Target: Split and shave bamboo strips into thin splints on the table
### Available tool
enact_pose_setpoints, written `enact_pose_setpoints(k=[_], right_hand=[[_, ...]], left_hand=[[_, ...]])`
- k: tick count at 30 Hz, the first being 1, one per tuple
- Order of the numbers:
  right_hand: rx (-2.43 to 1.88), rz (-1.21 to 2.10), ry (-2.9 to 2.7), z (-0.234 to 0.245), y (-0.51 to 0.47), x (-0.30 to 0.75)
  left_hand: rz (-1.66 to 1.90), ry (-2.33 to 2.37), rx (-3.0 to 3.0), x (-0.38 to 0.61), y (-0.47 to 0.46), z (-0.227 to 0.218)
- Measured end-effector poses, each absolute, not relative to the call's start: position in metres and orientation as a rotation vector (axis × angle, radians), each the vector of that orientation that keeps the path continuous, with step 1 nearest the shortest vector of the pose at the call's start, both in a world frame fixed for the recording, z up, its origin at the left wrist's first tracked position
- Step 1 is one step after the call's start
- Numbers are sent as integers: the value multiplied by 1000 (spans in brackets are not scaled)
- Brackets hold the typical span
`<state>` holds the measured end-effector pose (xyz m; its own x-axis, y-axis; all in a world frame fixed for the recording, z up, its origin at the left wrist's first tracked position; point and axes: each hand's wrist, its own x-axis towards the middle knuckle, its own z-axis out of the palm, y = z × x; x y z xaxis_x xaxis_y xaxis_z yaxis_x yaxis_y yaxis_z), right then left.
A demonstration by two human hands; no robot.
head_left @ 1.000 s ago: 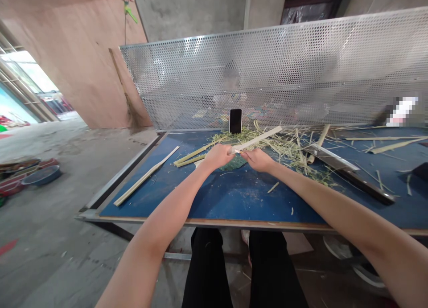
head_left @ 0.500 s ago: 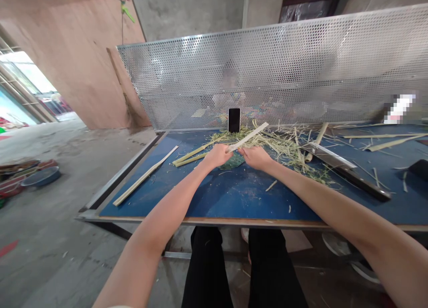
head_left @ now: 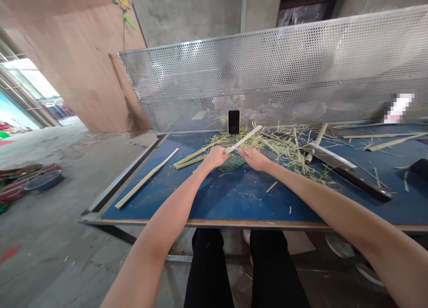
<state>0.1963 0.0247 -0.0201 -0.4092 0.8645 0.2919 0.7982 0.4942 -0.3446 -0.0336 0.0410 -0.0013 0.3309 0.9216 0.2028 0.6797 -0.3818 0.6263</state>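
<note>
My left hand (head_left: 216, 157) is closed round the near end of a pale bamboo strip (head_left: 245, 137) that slants up and away to the right. My right hand (head_left: 254, 158) is closed just right of it, fingertips at the strip's near end; what it pinches is too small to make out. Both hands hover over the blue table (head_left: 234, 196), above a dark green leaf-like piece (head_left: 230, 164). A heap of bamboo shavings (head_left: 287, 149) lies right behind them.
A phone (head_left: 234, 121) stands upright against the perforated metal screen (head_left: 284, 71). A large cleaver (head_left: 344, 170) lies to the right. Long bamboo strips (head_left: 147, 178) lie at the left, more slats (head_left: 384, 141) at the far right. Bowls (head_left: 43, 179) sit on the floor.
The bamboo strip's visible far part has grown shorter, its tip now closer to my hands. Both hands stay closed in about the same place. The view has shifted slightly.
</note>
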Motion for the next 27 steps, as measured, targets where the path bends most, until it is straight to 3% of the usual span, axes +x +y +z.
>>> enact_pose_setpoints(k=[13,22,27], right_hand=[[-1196,330,-2266,-34,30,194],[-1678,-161,-2374,-7,14,180],[-1842,-304,-2225,5,13,179]], left_hand=[[835,1354,2255,-32,32,4],[835,1392,2272,-22,25,15],[785,1471,1965,-20,21,13]])
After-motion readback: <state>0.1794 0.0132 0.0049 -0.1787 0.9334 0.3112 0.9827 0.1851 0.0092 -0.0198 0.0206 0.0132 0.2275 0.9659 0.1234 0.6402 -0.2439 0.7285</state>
